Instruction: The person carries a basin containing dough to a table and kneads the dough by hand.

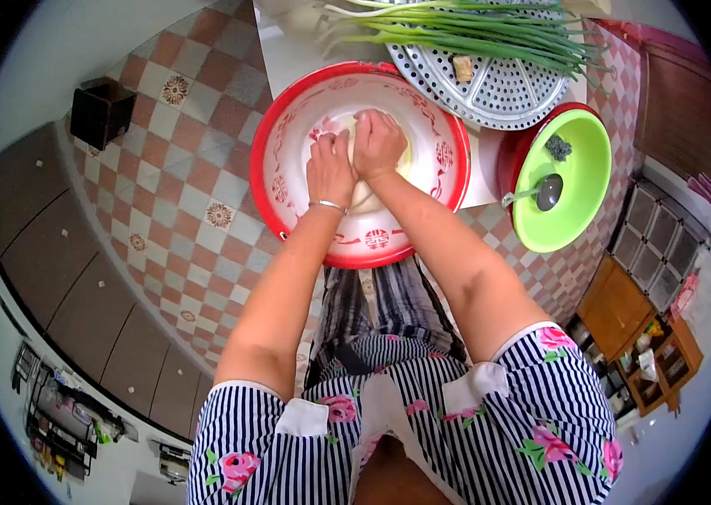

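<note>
Dough is low in the red-rimmed basin, under & btwn our hands, paler base showing around it. Nearest us, both forearms cross the near rim, w/ our striped trousers just below; elbow room looks OK on both sides, but a wrist dipping could catch that rim. L hand, bracelet on wrist, bears on the dough w/ fingers bunched fwd; R hand sits right beside it, fingers curled down. Undersides are hidden, so we can't tell if either is clamped on dough or only pressing.

Main risk: basin skids or tips if our push goes off-centre, esp. as its L side reaches past the table edge; what bears the near side we can't see. Dough could also slide on the smooth base. Inside, free room runs L & R of our hands up to the walls.

Beyond on R, the green bowl holds a ladle & scrubber; a wide R elbow swing might knock it. Far R, the perforated tray w/ scallions & a small tan chunk crowds the basin's far rim; a basin shove fwd could jolt it. Far L is floor w/ a dark bin, well apart.
</note>
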Action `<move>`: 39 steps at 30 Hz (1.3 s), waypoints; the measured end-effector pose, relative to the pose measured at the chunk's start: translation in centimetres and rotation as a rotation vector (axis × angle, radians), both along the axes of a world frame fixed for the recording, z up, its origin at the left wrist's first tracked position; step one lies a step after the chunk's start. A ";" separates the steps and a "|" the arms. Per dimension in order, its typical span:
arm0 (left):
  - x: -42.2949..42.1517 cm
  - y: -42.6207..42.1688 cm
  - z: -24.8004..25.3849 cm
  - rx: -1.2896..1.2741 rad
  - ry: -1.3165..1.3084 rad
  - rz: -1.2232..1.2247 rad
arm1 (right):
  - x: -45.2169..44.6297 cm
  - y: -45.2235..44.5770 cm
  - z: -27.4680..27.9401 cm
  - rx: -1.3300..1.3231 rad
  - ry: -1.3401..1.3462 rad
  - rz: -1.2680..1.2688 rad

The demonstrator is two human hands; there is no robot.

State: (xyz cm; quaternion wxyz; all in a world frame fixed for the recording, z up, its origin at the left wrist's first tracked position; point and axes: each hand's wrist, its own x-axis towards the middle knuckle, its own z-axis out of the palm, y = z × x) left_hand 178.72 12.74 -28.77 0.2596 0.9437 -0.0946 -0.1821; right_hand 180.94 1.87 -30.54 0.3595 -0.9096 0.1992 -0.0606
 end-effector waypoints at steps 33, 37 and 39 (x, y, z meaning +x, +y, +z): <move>-1.1 0.8 2.8 -0.347 0.208 -0.040 | 0.7 -3.5 0.0 0.433 0.630 0.154; -2.2 1.6 2.9 -0.401 0.218 0.014 | -0.6 -2.3 3.1 0.307 0.689 0.164; -1.5 2.1 2.9 -0.279 0.185 -0.132 | -0.5 -2.1 3.6 0.241 0.717 0.179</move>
